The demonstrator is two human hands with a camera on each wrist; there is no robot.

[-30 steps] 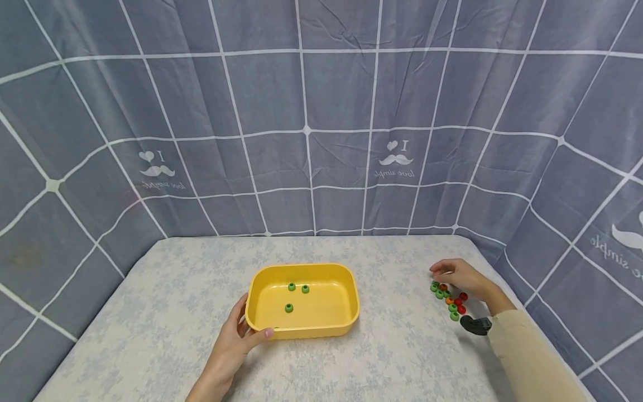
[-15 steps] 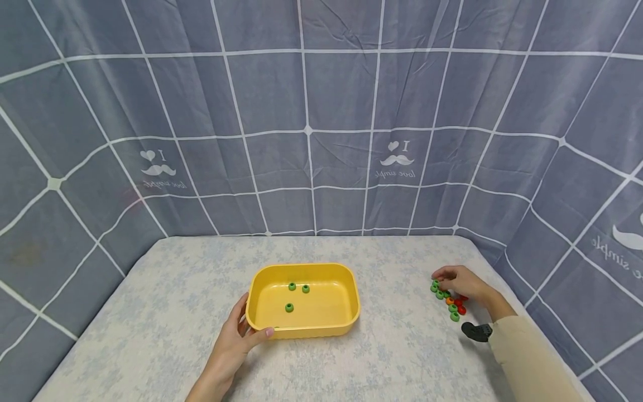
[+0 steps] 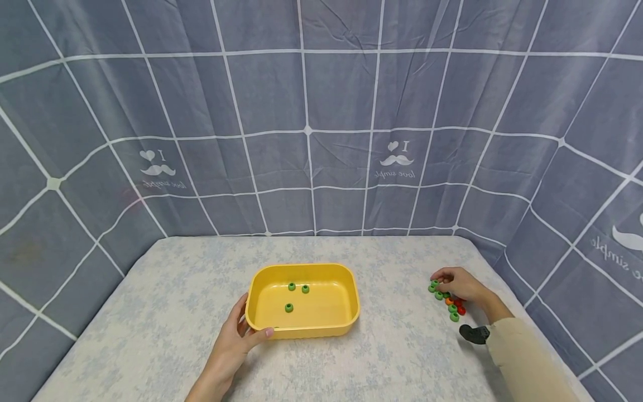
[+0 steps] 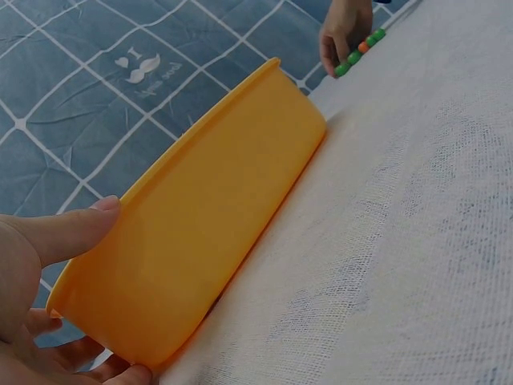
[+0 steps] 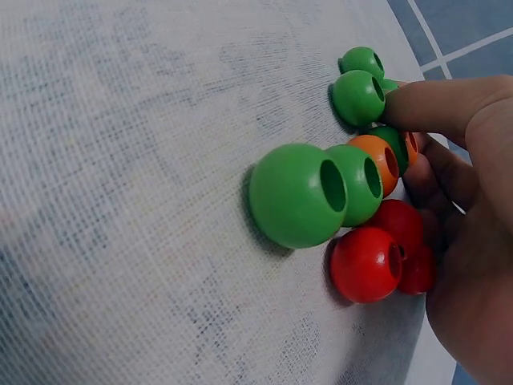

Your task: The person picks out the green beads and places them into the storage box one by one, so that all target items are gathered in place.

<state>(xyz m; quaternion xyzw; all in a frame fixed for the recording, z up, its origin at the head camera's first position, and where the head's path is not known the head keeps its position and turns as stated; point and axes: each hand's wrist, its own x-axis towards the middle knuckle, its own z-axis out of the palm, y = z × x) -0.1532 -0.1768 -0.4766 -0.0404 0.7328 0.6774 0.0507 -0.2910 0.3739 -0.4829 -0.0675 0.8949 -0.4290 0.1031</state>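
Three green beads (image 3: 288, 307) lie in one yellow tray (image 3: 351, 312)

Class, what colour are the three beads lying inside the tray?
Green beads in a yellow tray; head view.

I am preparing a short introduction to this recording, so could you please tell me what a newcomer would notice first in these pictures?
The bright yellow plastic tub stands mid-table with three green ring beads inside, and the left hand grips its near left corner. At the table's right edge, the right hand touches a small cluster of green, orange and red beads on the pale floral tablecloth.
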